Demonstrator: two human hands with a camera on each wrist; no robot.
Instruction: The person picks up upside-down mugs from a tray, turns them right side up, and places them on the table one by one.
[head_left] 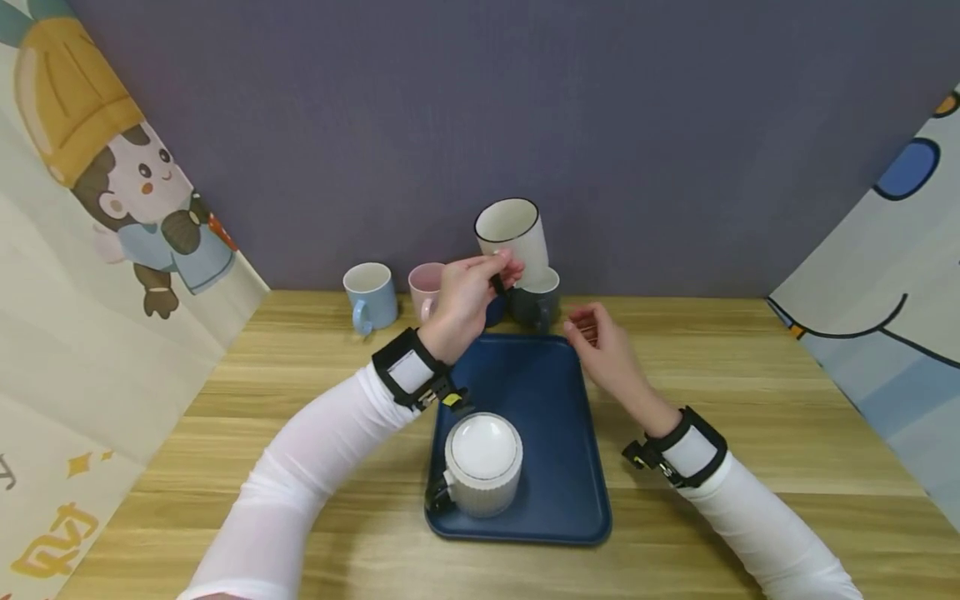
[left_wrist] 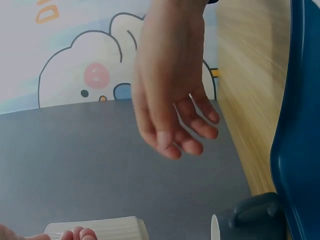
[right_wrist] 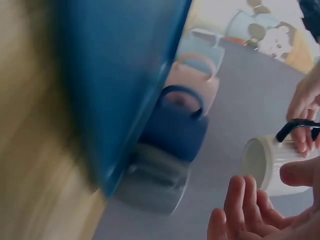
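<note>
My left hand (head_left: 467, 302) grips the black handle (right_wrist: 295, 126) of a white ribbed mug (head_left: 517, 229) with a dark rim. That mug is held upright, raised above the dark grey mug (head_left: 537, 307). To the right, my right hand (head_left: 606, 350) hovers near the tray's far right corner with loosely bent fingers and nothing in it. A second white ribbed mug (head_left: 486, 479) stands upside down on the blue tray (head_left: 555, 433), its black handle pointing left. Behind the tray, the dark blue mug (right_wrist: 175, 125) is mostly hidden by my left hand in the head view.
A light blue mug (head_left: 372, 298) and a pink mug (head_left: 424, 285) stand in the same row, along the grey back panel (head_left: 637, 167). Wooden tabletop (head_left: 712, 358) shows on both sides of the tray. Printed cartoon sheets flank the table.
</note>
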